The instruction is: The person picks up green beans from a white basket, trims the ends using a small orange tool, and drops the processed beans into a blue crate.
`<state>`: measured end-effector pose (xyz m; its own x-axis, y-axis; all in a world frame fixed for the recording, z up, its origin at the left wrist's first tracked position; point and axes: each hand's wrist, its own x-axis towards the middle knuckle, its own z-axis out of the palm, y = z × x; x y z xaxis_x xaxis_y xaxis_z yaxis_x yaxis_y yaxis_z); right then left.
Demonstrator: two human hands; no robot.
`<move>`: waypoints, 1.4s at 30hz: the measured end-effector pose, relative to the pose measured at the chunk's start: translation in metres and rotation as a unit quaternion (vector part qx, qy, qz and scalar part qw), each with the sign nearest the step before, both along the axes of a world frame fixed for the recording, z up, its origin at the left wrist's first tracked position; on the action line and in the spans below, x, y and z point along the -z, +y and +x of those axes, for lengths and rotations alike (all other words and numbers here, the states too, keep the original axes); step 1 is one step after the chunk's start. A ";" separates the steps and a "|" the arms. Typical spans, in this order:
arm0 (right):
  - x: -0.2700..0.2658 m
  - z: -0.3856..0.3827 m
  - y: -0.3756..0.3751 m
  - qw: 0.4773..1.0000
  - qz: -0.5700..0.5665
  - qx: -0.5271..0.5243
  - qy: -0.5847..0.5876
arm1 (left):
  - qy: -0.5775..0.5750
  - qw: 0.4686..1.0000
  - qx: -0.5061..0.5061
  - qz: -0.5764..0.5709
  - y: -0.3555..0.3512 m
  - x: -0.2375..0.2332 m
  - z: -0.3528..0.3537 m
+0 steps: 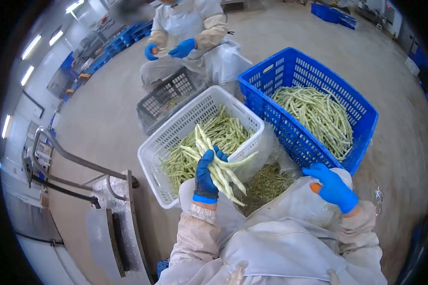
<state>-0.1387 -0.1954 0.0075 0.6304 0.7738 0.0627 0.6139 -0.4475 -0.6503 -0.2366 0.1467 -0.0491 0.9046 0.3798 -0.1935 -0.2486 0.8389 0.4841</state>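
A bunch of pale green bean pods [219, 171] is held in my left hand [206, 176], gloved in blue, over the front of the white basket [153, 178]. More green beans [176, 166] lie inside that basket. My right hand [335, 187], also in a blue glove, is closed around a small tool with an orange handle [315, 187]; its blade cannot be made out. It rests by my right knee, just in front of the blue crate [361, 142], which holds many long beans [318, 114]. Between my knees lies a heap of trimmings [266, 185].
Across from me sits a co-worker [185, 23] with blue gloves, behind a black crate [173, 90]. A metal cart with a curved handle [81, 164] stands at the left. Blue crates [325, 13] are on the floor at the far right.
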 end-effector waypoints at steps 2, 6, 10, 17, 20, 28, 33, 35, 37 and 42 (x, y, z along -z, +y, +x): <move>0.021 -0.001 0.030 0.992 0.069 -0.004 -0.106 | 0.005 1.000 0.000 0.000 -0.012 -0.009 0.001; 0.014 0.005 0.089 0.984 0.143 -0.024 -0.101 | -0.014 0.999 0.037 -0.017 -0.027 -0.014 -0.001; 0.019 0.013 0.101 0.994 0.046 -0.081 -0.065 | -0.004 0.999 0.031 -0.011 -0.027 -0.014 0.000; 0.068 0.011 0.088 0.921 0.325 0.121 0.176 | -0.006 0.999 -0.047 0.023 -0.031 -0.020 0.002; 0.116 0.034 0.042 0.853 0.330 0.239 0.326 | -0.065 0.989 -0.128 0.044 -0.004 -0.034 0.001; 0.010 -0.008 0.118 0.970 0.182 -0.024 -0.160 | 0.032 0.988 -0.058 0.137 -0.046 -0.032 0.010; 0.000 0.022 0.103 0.940 0.158 -0.064 -0.295 | 0.041 0.988 -0.048 0.141 -0.049 -0.027 0.006; -0.013 0.051 0.074 0.943 0.135 0.038 -0.301 | 0.051 0.990 -0.062 0.115 -0.045 -0.028 0.003; -0.008 0.072 0.042 0.940 0.027 0.111 -0.322 | 0.045 0.993 -0.073 0.080 -0.035 -0.016 0.005; 0.041 0.025 0.050 0.978 0.180 0.067 0.078 | 0.006 0.998 -0.066 0.019 -0.041 -0.014 0.011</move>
